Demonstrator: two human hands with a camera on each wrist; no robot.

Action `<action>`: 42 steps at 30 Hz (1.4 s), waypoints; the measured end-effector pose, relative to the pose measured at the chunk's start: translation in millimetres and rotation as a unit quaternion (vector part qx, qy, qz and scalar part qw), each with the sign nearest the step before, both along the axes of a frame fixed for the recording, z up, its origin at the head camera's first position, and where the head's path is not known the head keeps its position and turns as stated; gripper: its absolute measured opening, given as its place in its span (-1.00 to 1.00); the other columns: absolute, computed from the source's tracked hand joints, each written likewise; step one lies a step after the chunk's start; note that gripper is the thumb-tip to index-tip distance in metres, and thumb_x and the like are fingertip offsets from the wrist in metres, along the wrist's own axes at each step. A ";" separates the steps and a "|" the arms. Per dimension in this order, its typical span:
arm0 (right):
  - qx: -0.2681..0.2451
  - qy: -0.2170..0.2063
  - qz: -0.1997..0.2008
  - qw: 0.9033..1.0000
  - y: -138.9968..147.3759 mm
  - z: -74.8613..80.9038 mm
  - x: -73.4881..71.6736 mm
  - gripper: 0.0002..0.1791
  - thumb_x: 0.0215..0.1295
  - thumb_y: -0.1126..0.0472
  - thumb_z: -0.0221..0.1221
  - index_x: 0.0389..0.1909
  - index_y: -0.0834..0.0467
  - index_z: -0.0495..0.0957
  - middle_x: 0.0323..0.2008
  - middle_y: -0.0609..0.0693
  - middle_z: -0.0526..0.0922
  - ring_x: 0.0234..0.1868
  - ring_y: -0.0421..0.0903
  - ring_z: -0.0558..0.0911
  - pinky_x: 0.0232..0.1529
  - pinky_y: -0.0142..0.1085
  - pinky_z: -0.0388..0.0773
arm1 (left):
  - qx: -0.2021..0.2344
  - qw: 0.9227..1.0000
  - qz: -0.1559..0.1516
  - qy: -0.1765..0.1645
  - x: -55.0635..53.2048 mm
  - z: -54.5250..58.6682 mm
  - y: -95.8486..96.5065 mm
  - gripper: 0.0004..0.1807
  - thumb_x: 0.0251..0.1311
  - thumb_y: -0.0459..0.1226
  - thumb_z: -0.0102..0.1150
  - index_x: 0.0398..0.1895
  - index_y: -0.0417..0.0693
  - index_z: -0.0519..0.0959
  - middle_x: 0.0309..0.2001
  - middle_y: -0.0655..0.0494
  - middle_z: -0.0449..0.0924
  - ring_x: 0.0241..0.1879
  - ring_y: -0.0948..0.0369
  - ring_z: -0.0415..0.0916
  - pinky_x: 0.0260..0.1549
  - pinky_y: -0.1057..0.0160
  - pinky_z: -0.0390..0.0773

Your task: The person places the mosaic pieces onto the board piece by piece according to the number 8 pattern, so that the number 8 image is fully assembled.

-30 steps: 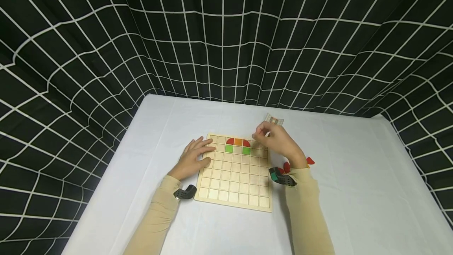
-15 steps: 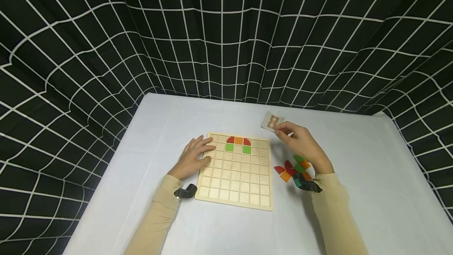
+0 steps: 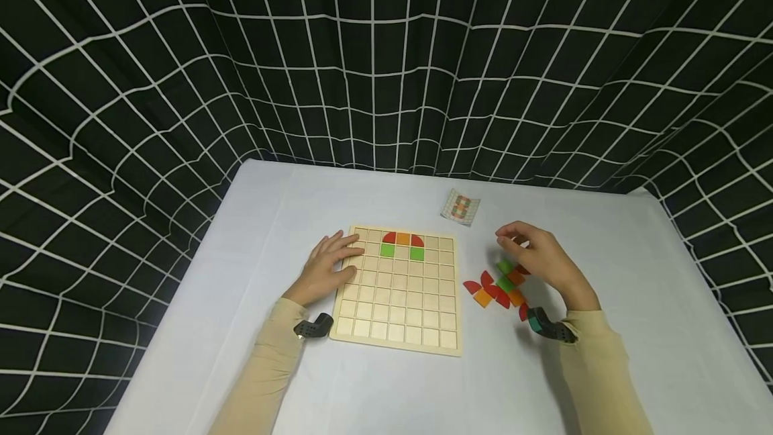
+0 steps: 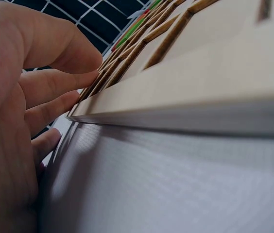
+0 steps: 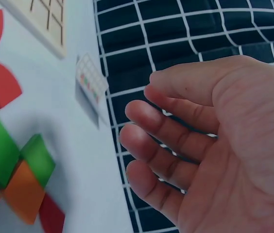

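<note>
A wooden grid board (image 3: 395, 314) lies on the table. My left hand (image 3: 323, 270) rests at its left edge, straight fingers over the rim; the left wrist view shows the thumb and fingers along the frame. Near the board's top sit two red quarter-round pieces (image 3: 389, 238) with an orange square (image 3: 402, 239) between them, and two green squares (image 3: 387, 250) below the reds. Right of the board, my right hand (image 3: 543, 257) hovers above loose pieces. Its fingers are loosely bent, the thumb close to the index finger, and nothing shows in them in the right wrist view (image 5: 190, 126).
Loose red quarter-rounds (image 3: 471, 286), orange squares (image 3: 482, 298) and green squares (image 3: 504, 283) lie in a cluster right of the board. A small printed grid card (image 3: 461, 207) lies behind the board's right corner. Black curtains (image 3: 374, 86) with white lines stand behind the table.
My right hand has moved from the board's top right corner, past the card, to the right above the loose pieces, uncovering several of them. My left hand has stayed on the board's edge.
</note>
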State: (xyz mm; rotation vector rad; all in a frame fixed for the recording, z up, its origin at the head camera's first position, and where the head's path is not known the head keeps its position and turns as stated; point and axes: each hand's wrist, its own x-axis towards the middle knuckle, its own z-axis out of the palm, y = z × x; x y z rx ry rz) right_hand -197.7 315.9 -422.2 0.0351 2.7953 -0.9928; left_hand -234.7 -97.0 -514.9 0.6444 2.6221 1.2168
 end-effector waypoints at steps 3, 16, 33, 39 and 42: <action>0.001 -0.004 -0.004 1.000 5.8 -4.2 3.6 -0.61 0.51 0.08 0.11 0.18 0.24 0.53 0.00 0.26 0.61 -0.22 0.08 0.64 -0.27 -0.19 0.76 | 0.000 1.000 0.000 -0.002 0.1 -0.4 -0.7 -0.54 0.33 -0.21 0.17 0.29 0.00 0.57 0.55 0.12 0.25 0.65 0.02 -0.13 0.65 -0.05 -0.34; 0.046 -0.011 -0.035 0.998 29.8 -19.1 21.3 -0.64 0.54 0.09 0.04 0.16 0.22 0.54 -0.02 0.23 0.66 -0.04 0.11 0.58 -0.08 -0.13 0.64 | -0.008 1.000 -0.001 -0.003 -1.1 -0.3 0.4 -0.54 0.34 -0.19 0.16 0.30 0.01 0.56 0.55 0.12 0.25 0.65 0.03 -0.14 0.65 -0.06 -0.34; 0.060 0.011 -0.028 0.998 40.2 -34.2 30.6 -0.67 0.46 0.23 0.11 0.13 0.30 0.56 0.00 0.25 0.54 -0.15 0.06 0.51 -0.29 -0.35 0.55 | 0.004 1.000 0.001 0.002 -0.9 -1.6 -1.4 -0.54 0.32 -0.21 0.17 0.29 0.01 0.57 0.55 0.12 0.26 0.65 0.02 -0.14 0.65 -0.06 -0.34; 0.087 0.005 -0.006 0.996 38.7 -40.0 29.9 -0.62 0.41 0.25 0.14 0.17 0.31 0.55 0.01 0.30 0.53 -0.13 0.10 0.50 -0.13 -0.09 0.66 | 0.002 1.000 -0.002 0.006 -0.7 -2.5 -1.6 -0.54 0.32 -0.20 0.17 0.29 0.01 0.57 0.55 0.11 0.26 0.65 0.01 -0.12 0.65 -0.07 -0.33; 0.094 -0.007 -0.004 0.995 37.3 -42.5 29.8 -0.60 0.40 0.25 0.15 0.19 0.32 0.53 0.03 0.33 0.53 -0.08 0.17 0.53 0.02 0.13 0.66 | 0.002 1.000 -0.003 0.008 -0.9 -2.6 -1.4 -0.55 0.33 -0.20 0.17 0.29 0.01 0.57 0.55 0.10 0.26 0.64 0.01 -0.12 0.65 -0.07 -0.32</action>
